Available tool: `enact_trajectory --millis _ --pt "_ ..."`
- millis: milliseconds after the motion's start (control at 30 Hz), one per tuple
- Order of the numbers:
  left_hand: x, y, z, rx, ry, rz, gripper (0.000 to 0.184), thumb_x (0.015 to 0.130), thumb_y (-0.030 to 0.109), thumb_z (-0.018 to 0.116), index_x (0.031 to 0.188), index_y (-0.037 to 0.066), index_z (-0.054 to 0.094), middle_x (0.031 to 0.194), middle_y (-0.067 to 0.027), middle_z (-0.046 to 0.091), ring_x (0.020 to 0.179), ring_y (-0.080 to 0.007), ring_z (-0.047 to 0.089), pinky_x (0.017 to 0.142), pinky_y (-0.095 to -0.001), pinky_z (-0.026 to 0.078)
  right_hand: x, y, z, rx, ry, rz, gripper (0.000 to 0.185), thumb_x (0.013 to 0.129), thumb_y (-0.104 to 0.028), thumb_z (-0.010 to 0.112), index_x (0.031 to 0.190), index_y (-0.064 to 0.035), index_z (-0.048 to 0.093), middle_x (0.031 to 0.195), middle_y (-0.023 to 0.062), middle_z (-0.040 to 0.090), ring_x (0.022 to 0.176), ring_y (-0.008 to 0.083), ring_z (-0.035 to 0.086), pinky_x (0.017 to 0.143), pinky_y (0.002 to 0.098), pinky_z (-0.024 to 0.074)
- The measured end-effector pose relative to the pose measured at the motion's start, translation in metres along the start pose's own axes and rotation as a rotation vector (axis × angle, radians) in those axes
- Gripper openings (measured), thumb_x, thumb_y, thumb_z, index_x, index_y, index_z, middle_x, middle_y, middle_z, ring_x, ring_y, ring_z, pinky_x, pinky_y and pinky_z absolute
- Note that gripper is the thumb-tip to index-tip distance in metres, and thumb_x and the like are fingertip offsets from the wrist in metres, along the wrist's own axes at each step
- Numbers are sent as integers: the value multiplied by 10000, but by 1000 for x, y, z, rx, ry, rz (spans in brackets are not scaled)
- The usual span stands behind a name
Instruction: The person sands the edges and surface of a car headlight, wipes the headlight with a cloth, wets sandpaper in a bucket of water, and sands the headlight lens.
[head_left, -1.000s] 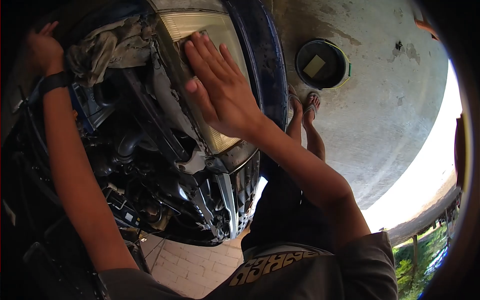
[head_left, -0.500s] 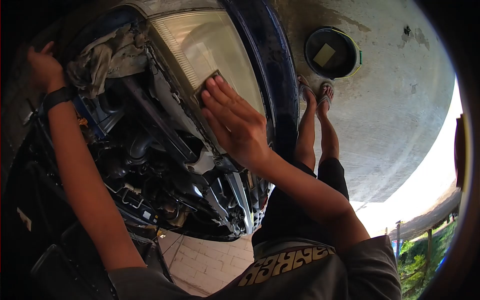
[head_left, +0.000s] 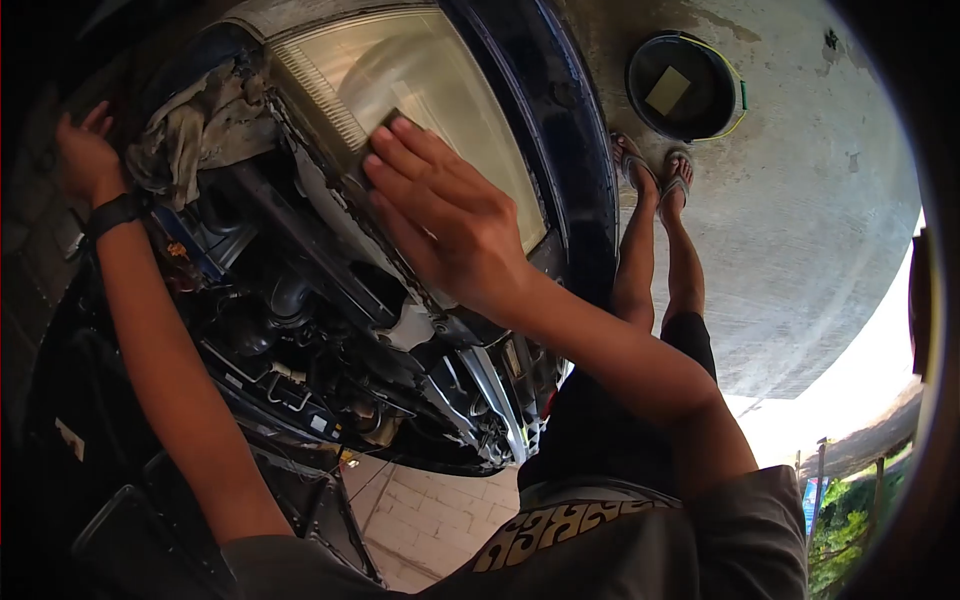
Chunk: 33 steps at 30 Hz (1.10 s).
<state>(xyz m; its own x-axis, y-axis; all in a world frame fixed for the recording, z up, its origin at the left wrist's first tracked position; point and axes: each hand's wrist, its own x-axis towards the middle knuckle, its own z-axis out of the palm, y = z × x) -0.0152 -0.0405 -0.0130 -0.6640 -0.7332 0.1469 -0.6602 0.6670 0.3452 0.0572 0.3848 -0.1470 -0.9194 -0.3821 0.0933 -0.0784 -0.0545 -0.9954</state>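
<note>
Shifted fingers [head_left: 408, 163] over seemingly thin pad [head_left: 388, 117], ribbed headlight [head_left: 450, 95]

Dark lettered T-shirt [head_left: 640, 560], black wristband [head_left: 116, 215], shorts [head_left: 595, 430]

A dark pad [head_left: 391, 117] touches the yellowed headlight [head_left: 432, 82].

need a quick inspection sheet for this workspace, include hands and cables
Surface: yellowish, hazy headlight
Job's things: small dark piece under the right hand, mostly hidden
Clutter: crumpled cloth beside the open engine bay
Hands: right over the headlight's edge; left hand out to the side, grip unclear
Cables: thin wires near the engine bay
Surroundings: concrete floor, bucket with pale block inside, greenery
</note>
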Motion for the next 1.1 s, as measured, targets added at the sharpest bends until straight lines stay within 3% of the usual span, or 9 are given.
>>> enact_trajectory --millis 133,333,433,533,633,767,867,933,1100 --pt "-11 19 6 -43 29 -83 569 1070 266 276 1532 -66 302 1256 -340 625 1171 -424 672 1046 -464 550 59 7 33 28 112 -49 268 899 -51 751 1160 9 756 1232 188 731 1232 371 665 1089 438 525" --pt "-5 20 13 -106 103 -202 549 1084 289 282 1515 -44 353 1234 -274 684 1111 -363 698 1023 -403 554 -75 -14 -20 -64 -61 34 328 776 15 827 1098 28 765 1344 196 684 1345 339 601 1141 475 502" --pt "-17 38 12 -95 97 -236 535 1090 302 304 1499 -30 394 1220 -224 716 1079 -323 709 1013 -373 554 39 13 23 50 67 -39 282 899 -88 736 1154 29 705 1263 197 709 1262 370 641 1032 442 551" --pt "-21 43 15 -110 99 -258 530 1086 316 335 1484 -23 422 1195 -209 733 1064 -302 712 1013 -350 547 55 8 27 47 85 -20 248 935 -96 740 1160 8 751 1242 211 721 1255 359 654 1114 443 511" --pt "-15 32 13 -126 77 -250 529 1083 324 349 1474 -22 434 1186 -207 736 1054 -289 714 994 -332 551 -46 -10 -15 -68 -44 48 304 849 -49 807 1144 8 758 1301 182 709 1303 346 631 1101 453 532" --pt "-16 29 10 -105 38 -216 522 1081 311 354 1468 -28 442 1185 -214 735 1032 -286 720 952 -322 572 -36 1 -15 -35 -32 28 307 831 -20 815 1134 3 773 1281 173 723 1309 337 630 1117 458 518" --pt "-13 26 13 -177 138 -209 482 1036 297 502 1201 -150 574 1045 -227 768 865 -274 753 810 -317 617 49 17 21 -3 38 -65 294 944 -127 712 1199 19 718 1273 191 711 1265 380 635 1044 426 545" --pt "-15 31 14 -139 89 -230 488 1063 295 411 1361 -79 508 1120 -240 744 965 -295 737 900 -333 598 59 13 27 -29 45 -57 322 965 -162 690 1224 30 694 1292 197 698 1274 393 620 1048 427 535" --pt "-17 32 12 -119 88 -224 500 1067 289 396 1392 -78 492 1137 -266 732 1005 -317 739 919 -346 602 -79 -14 -48 -179 -342 98 527 990 -253 663 1458 -24 579 1535 197 533 1466 340 471 1232 534 326"
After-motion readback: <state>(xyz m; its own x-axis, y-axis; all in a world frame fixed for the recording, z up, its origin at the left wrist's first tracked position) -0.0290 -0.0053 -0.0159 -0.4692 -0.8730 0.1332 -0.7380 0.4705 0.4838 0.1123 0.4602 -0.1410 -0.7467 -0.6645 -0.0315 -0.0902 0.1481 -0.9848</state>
